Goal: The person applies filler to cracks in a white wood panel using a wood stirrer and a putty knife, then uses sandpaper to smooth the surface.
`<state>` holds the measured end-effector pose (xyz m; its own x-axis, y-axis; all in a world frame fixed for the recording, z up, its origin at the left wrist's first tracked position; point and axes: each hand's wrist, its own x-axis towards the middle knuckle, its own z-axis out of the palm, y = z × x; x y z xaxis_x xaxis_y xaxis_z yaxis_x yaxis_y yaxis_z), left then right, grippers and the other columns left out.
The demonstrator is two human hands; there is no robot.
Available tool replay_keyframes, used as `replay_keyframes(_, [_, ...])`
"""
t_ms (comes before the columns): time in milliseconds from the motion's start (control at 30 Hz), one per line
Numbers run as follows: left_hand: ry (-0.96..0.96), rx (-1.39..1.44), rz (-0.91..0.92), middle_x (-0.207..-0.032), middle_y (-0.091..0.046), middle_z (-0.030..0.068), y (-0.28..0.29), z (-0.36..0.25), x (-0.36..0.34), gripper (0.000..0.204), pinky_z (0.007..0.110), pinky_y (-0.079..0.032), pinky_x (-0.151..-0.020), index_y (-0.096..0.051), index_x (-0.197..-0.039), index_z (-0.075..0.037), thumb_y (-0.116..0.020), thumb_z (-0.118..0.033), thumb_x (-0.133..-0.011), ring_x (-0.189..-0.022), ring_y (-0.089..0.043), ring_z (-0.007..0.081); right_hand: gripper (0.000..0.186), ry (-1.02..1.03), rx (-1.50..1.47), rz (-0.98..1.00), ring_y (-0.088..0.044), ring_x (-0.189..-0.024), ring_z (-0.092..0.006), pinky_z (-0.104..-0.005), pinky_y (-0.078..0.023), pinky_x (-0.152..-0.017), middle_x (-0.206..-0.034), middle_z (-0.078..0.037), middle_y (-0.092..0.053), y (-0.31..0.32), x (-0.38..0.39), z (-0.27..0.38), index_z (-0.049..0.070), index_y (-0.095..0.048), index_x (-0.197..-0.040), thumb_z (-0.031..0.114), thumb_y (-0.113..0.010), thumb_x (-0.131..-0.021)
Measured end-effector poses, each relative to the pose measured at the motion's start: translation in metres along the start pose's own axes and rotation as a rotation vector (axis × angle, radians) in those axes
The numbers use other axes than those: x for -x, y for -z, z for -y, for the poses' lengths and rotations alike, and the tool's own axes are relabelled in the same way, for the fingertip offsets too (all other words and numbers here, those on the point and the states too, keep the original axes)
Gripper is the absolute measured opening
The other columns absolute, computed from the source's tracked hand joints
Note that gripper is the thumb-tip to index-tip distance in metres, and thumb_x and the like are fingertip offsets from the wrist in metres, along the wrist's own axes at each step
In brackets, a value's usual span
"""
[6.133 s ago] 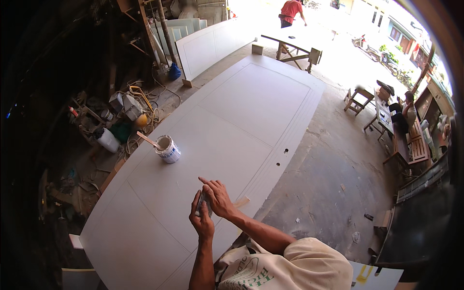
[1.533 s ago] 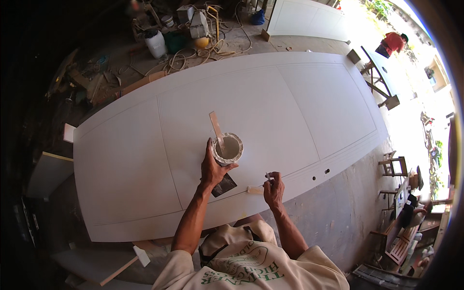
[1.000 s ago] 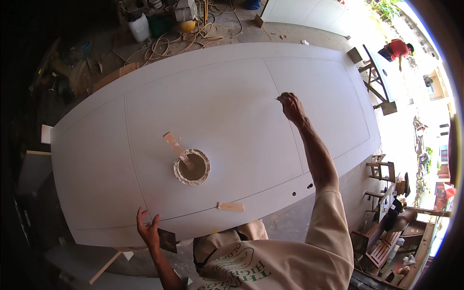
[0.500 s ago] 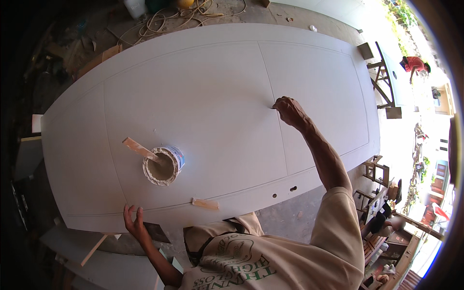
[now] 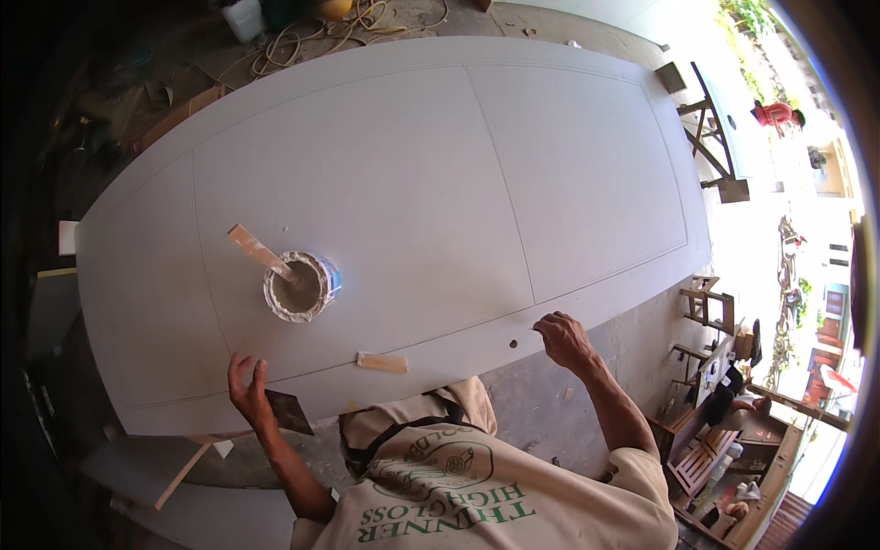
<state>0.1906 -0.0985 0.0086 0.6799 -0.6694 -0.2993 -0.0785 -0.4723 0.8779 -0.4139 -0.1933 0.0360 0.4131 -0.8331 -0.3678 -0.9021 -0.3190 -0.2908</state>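
Note:
A large pale grey door panel (image 5: pixel 385 183) with thin grooved lines lies flat before me. My right hand (image 5: pixel 565 339) is over its near edge, fingers bent and pressed together; what they hold, if anything, is too small to make out. Beside it a round hole (image 5: pixel 513 344) pierces the panel. My left hand (image 5: pixel 247 390) is at the near left edge, fingers apart. Against its wrist shows a dark flat plate (image 5: pixel 291 412); its hold is unclear. An open tub of greyish paste (image 5: pixel 298 291) stands on the panel, with a flat wooden stick (image 5: pixel 252 246) leaning in it.
A short wooden piece (image 5: pixel 382 363) lies near the front edge. Beyond the panel are a coiled hose (image 5: pixel 302 41) and a white container (image 5: pixel 243 20). Wooden stands (image 5: pixel 710 307) are at the right, and a person in red (image 5: pixel 777 115) is farther off.
My right hand has come nearer from the long cross groove to the near edge, covering the second hole. My left hand has moved slightly farther over the panel, the dark plate moving with it.

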Motion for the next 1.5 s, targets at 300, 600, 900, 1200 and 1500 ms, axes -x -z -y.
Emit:
replay_keyframes(300, [-0.048,-0.133,-0.028,-0.126,-0.062,0.0138,0.013,-0.039,0.023,0.062,0.037,-0.052,-0.093,-0.056,-0.145,0.000,-0.081,-0.017,-0.091,-0.110,-0.060,0.0229,0.026,0.249,0.089,-0.533,-0.071,-0.097,-0.0316,-0.0423,-0.058,-0.087,-0.104,-0.011,-0.075,0.049,-0.266,-0.060,0.005,-0.075,-0.107,-0.004,-0.060,-0.088])
replay_keyframes(600, [0.116,-0.154,-0.256,-0.125,-0.063,0.0130,0.087,0.030,0.080,0.059,0.035,-0.052,-0.095,-0.057,-0.143,0.001,-0.080,-0.019,-0.092,-0.112,-0.060,0.0220,0.027,0.255,0.185,-0.301,-0.075,-0.089,-0.0367,-0.0448,-0.063,-0.077,-0.096,-0.018,-0.077,0.071,-0.339,-0.075,0.001,-0.080,-0.096,-0.011,-0.063,-0.079])
replay_keyframes(900, [0.075,-0.030,-0.146,-0.122,-0.062,0.0127,0.033,-0.002,0.049,0.056,0.036,-0.052,-0.097,-0.054,-0.144,0.003,-0.077,-0.012,-0.095,-0.112,-0.060,0.0206,0.031,0.226,0.101,-0.175,-0.074,-0.089,-0.0359,-0.0451,-0.062,-0.076,-0.094,-0.019,-0.076,0.055,-0.237,-0.050,0.001,-0.080,-0.099,-0.013,-0.060,-0.079])
replay_keyframes(1200, [0.069,-0.023,-0.083,-0.116,-0.066,0.0142,0.049,0.025,0.028,0.060,0.038,-0.052,-0.097,-0.055,-0.143,0.003,-0.081,-0.014,-0.092,-0.110,-0.063,0.0219,0.026,0.030,0.018,0.017,-0.069,-0.092,-0.0353,-0.0496,-0.056,-0.080,-0.090,-0.014,-0.071,-0.017,0.020,0.016,0.007,-0.077,-0.101,-0.004,-0.059,-0.085])
replay_keyframes(1500, [0.062,-0.007,0.048,-0.104,-0.071,0.0125,0.046,0.009,0.003,0.060,0.037,-0.050,-0.097,-0.058,-0.139,0.005,-0.081,-0.023,-0.092,-0.102,-0.064,0.0198,0.020,-0.385,0.034,-0.374,-0.069,-0.102,-0.0383,-0.0470,-0.055,-0.089,-0.111,-0.019,-0.073,-0.013,0.047,0.018,0.000,-0.074,-0.109,0.000,-0.061,-0.094])
